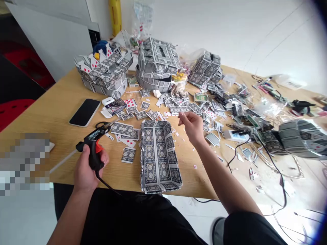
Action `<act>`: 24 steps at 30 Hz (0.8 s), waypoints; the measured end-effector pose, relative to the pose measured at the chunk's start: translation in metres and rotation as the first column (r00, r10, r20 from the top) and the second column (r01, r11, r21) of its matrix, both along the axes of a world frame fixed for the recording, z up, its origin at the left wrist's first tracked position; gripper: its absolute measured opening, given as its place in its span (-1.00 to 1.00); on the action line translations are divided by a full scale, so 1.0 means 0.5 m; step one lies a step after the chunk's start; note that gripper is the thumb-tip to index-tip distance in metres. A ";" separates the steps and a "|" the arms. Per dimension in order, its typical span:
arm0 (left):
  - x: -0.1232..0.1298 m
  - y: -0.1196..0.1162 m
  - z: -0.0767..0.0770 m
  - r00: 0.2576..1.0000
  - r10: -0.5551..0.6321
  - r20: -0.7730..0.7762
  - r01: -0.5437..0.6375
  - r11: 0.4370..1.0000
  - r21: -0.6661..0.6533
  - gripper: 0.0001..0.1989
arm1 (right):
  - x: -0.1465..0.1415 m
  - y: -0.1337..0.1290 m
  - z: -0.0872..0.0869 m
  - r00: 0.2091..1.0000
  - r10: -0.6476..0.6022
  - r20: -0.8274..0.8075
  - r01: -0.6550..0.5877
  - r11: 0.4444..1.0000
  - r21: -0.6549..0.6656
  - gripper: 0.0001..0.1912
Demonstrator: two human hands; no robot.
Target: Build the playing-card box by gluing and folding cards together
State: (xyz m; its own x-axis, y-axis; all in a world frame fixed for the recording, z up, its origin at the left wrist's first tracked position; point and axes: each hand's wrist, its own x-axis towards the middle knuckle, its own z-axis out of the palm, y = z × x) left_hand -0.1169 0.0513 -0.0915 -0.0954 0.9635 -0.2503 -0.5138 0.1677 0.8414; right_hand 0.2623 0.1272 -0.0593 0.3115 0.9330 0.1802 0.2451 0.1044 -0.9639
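Observation:
My left hand (88,166) is wrapped round a black hot glue gun (94,149) with an orange trigger, a glue stick poking out of its back and its nozzle towards the scissors. In front of me lies an open box made of playing cards (158,154), long and shallow, with its inside showing. My right hand (191,125) hovers just beyond the box's far right corner, thumb and fingers pinched together. Whatever is between those fingertips is too small to make out. Joined card strips (125,130) and a loose card piece (128,154) lie left of the box.
Larger card-built models (158,61) stand at the back, with a card-covered round piece (302,137) at right. A phone (85,112) and scissors (102,124) lie left. Scattered cards and scraps cover the middle and right, around a power strip (235,135) with trailing cables.

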 end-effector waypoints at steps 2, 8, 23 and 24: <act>0.001 0.001 0.001 1.000 -0.001 0.000 0.001 1.000 -0.001 -0.42 | -0.006 -0.006 -0.013 0.999 -0.023 0.024 0.024 1.000 -0.013 -0.62; 0.006 0.000 0.006 0.999 0.033 -0.023 -0.033 0.999 0.005 -0.41 | -0.038 -0.014 -0.068 0.982 -0.169 -0.083 0.167 0.986 -0.029 -0.66; 0.024 0.002 0.019 0.996 0.075 -0.057 -0.075 0.997 0.002 -0.54 | -0.054 -0.026 -0.098 0.988 -0.137 -0.077 0.130 0.987 -0.092 -0.69; 0.034 -0.002 0.029 0.994 0.099 -0.048 -0.100 0.995 -0.004 -0.58 | -0.055 -0.029 -0.096 0.988 -0.134 -0.073 0.128 0.988 -0.086 -0.70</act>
